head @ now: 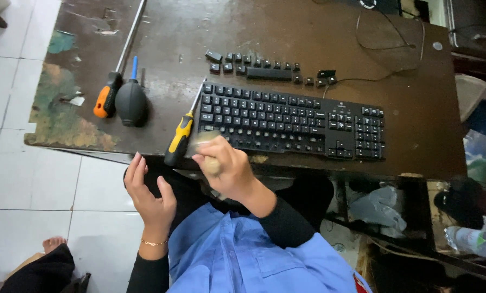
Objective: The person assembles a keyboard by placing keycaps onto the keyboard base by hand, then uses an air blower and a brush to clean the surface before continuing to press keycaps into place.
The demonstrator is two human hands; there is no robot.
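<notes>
Keyboard (291,122) along tabletop (405,70) near edge; loose keycaps (264,68) behind it; screwdriver (182,133) left; air blower (130,100) farther left.

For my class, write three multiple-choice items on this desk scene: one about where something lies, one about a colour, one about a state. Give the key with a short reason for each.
1. Where do the loose keycaps lie?
A. on the floor
B. on the table beyond the keyboard
C. in the left hand

2. What colour is the handle of the screwdriver beside the keyboard's left end?
A. yellow and black
B. green
C. white

3. What is the state of the right hand?
A. open and flat
B. closed around a blurred brush-like tool
C. resting on the dust blower

Key: 1 B, they sit in rows behind the keyboard. 2 A, the handle shows both colours. 3 B, the fingers curl round its handle.
</notes>
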